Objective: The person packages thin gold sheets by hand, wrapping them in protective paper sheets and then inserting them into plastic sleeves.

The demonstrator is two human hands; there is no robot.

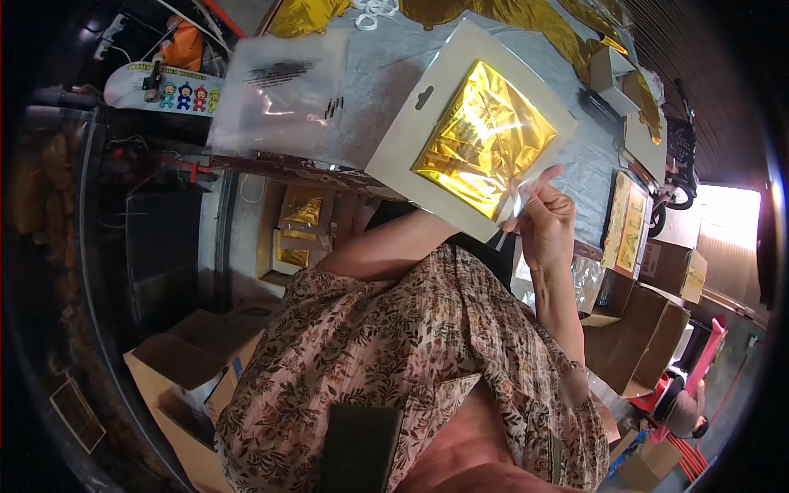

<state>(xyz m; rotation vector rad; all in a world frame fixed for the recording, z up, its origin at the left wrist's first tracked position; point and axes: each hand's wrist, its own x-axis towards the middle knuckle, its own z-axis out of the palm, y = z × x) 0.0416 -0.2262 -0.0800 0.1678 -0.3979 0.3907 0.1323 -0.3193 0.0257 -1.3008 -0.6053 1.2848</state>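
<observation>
A flat grey card in clear wrap, with a folded shiny gold foil piece [489,135] on its front, is held tilted above the cloth-covered table [382,86]. My right hand [544,212] pinches the lower right edge of this package, near a whitish strip of clear material. From the left my left forearm [394,245] reaches behind the card's lower edge, and the card hides my left hand. A stack of clear plastic bags [283,94] lies on the table left of the package.
Gold foil pieces [485,15] and white rings [376,11] lie at the table's far side. Open cardboard boxes stand at lower left [185,353] and right [633,337]. More gold packages [302,209] sit below the table edge. A skateboard [160,89] is at upper left.
</observation>
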